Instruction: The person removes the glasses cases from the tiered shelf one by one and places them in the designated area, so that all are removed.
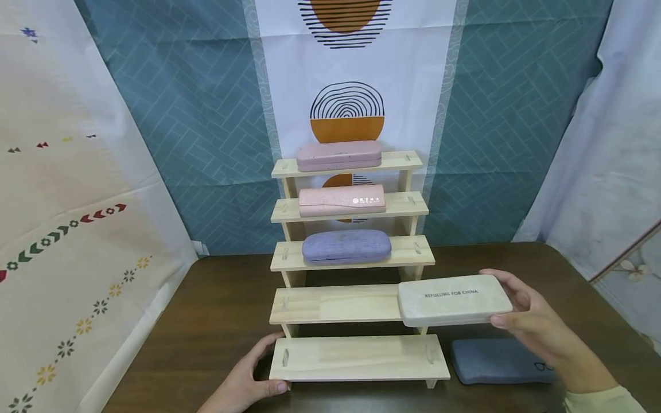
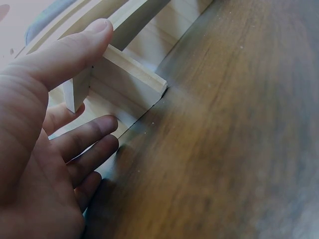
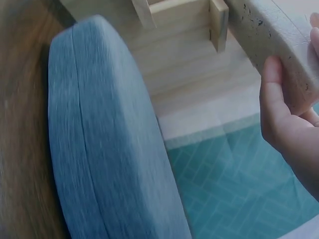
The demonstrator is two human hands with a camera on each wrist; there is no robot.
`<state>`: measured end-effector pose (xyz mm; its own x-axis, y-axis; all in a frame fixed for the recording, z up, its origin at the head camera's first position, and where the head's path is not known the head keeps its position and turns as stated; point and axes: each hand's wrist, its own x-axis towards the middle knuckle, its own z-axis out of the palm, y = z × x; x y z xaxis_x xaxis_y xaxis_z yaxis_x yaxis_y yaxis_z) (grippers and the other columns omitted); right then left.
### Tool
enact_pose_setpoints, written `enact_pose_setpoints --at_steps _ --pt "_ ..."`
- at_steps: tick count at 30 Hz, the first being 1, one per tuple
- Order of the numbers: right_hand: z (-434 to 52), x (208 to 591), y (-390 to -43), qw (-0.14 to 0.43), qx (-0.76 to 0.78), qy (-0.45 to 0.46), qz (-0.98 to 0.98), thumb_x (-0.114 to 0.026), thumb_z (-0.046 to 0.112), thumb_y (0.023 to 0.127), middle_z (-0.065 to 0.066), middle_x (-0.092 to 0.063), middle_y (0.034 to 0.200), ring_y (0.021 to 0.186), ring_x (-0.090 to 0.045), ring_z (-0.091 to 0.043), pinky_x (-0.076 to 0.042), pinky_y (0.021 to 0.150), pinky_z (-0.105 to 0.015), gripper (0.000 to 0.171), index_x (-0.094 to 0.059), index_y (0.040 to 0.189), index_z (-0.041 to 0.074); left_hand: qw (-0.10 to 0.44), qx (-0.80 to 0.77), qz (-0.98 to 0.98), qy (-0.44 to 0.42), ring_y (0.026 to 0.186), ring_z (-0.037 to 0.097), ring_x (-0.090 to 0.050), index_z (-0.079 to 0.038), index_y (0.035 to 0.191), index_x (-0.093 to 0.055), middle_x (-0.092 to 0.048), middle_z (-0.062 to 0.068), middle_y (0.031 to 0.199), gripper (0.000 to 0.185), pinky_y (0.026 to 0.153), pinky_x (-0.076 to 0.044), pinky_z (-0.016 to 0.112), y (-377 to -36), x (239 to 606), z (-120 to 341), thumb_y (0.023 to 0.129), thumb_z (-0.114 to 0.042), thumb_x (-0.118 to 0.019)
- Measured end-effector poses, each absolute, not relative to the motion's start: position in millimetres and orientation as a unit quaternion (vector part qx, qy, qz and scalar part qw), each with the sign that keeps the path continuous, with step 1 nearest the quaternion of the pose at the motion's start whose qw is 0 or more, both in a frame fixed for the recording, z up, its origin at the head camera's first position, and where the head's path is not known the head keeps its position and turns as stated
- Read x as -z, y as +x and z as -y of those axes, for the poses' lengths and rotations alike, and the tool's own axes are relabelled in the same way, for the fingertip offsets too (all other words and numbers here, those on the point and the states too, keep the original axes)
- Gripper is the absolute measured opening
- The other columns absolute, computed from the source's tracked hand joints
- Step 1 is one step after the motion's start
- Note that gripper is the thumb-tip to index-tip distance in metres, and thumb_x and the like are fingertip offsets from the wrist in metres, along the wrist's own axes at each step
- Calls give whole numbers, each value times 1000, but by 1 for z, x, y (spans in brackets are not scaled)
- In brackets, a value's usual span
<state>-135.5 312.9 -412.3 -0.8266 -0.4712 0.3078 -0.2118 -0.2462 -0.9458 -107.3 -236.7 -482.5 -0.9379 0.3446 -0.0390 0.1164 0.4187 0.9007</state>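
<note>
My right hand [image 1: 534,312] grips the right end of a white glasses case [image 1: 454,299] lettered "REFUELING FOR CHINA". The case is held at the right end of the fourth step of a stepped wooden display rack [image 1: 356,358], overlapping it in the head view; whether they touch I cannot tell. With thumb in front and fingers behind, my left hand [image 1: 250,376] holds the left end of the bottom step. On the upper three steps lie a mauve case [image 1: 338,156], a pink case [image 1: 342,201] and a purple case [image 1: 346,247].
A blue-grey glasses case [image 1: 498,361] lies on the dark wooden table [image 1: 206,310] right of the rack, below my right hand. Behind the rack hangs a teal and white patterned cloth [image 1: 196,126]. Pale cloths [image 1: 62,189] hang at both sides.
</note>
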Motion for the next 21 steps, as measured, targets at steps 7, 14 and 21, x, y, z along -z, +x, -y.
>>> enact_pose_setpoints --at_steps 7,14,21 --pt "-334 416 -136 85 742 -290 -599 -40 -23 90 -6 -48 140 120 -55 -17 -49 95 -34 72 -22 155 0 97 -524 -831 163 127 16 -46 -17 150 -42 -50 9 145 81 101 -36 29 -107 482 237 82 -18 -86" --pt "-358 422 -139 76 747 -307 -584 -36 -25 90 -8 -47 144 123 -53 -18 -48 96 -34 73 -19 157 0 98 -535 -821 173 126 14 -47 -18 150 -42 -50 9 144 79 101 -35 26 -107 482 238 83 -15 -85" --pt "-383 434 -144 64 751 -333 -567 -28 -30 86 -14 -45 144 122 -54 -22 -49 95 -35 75 -15 156 -6 101 -528 -827 165 125 16 -47 -18 151 -41 -50 9 144 81 101 -35 28 -107 481 238 82 -16 -85"
